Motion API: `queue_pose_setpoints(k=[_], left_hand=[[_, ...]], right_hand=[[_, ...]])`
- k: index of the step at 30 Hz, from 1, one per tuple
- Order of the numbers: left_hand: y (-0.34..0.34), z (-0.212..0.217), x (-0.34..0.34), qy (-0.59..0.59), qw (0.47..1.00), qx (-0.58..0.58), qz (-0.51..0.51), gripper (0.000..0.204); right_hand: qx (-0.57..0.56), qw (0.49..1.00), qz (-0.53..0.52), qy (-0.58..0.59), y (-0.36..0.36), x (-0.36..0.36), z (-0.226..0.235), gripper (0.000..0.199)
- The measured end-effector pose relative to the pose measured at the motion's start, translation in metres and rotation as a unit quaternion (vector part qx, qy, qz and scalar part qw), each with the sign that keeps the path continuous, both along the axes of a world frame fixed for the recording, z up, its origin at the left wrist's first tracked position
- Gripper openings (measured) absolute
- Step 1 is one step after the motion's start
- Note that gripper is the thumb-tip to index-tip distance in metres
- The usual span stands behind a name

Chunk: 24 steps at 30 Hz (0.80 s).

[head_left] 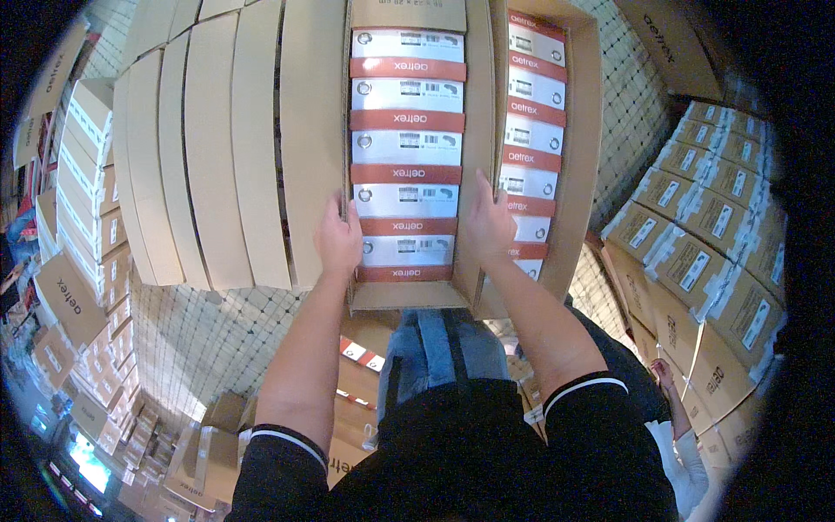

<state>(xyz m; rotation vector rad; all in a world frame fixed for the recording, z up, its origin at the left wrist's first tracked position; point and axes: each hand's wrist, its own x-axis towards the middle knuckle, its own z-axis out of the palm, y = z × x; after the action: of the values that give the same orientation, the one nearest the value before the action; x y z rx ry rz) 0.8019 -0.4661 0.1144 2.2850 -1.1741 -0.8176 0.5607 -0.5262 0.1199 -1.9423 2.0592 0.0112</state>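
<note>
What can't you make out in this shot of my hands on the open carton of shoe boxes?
- Head view: fingertips of the left hand are hidden behind the open carton wall.
- The right hand covers part of the carton's divider wall.
- Shoe boxes: only end faces show; contents hidden.
- Second row of boxes: nearest ones are blocked by the right hand.
- Carton's far end is cut off by the top edge.

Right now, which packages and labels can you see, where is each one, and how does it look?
Open carton: centre top, brown cardboard; left hand and right hand grip its walls.
Shoe boxes: stacked inside it, white ends with red bands and small labels.
Second carton: right beside it, same boxes.
Closed cartons: left, plain tan.
Labelled cartons: right, brown with white labels.
</note>
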Motion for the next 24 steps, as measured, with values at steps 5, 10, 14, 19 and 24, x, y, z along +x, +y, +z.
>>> queue_pose_setpoints(k=[5,10,14,19,24], left_hand=[[0.0012,-0.0030,-0.0006,0.007,0.999,0.037,0.007,0.044],[-0.0001,-0.0021,-0.0002,0.032,0.999,0.040,0.006,0.043],[0.0001,0.0000,-0.0005,0.004,1.000,0.015,-0.013,0.043],[-0.0006,-0.0004,-0.0028,0.004,1.000,0.019,-0.003,0.043],[-0.0009,0.0001,-0.0018,0.001,0.999,0.044,-0.007,0.043]], right_hand=[[-0.018,0.999,-0.005,-0.042,-0.0005,0.0015,0.0034,0.040],[0.037,0.999,-0.027,0.000,-0.0023,0.0045,0.0055,0.043],[0.053,0.998,-0.037,-0.012,-0.0035,0.0052,0.0063,0.043],[0.067,0.997,-0.039,-0.022,-0.0038,0.0022,0.0056,0.043],[0.042,0.999,-0.018,-0.026,-0.0012,-0.0015,0.0024,0.049]])
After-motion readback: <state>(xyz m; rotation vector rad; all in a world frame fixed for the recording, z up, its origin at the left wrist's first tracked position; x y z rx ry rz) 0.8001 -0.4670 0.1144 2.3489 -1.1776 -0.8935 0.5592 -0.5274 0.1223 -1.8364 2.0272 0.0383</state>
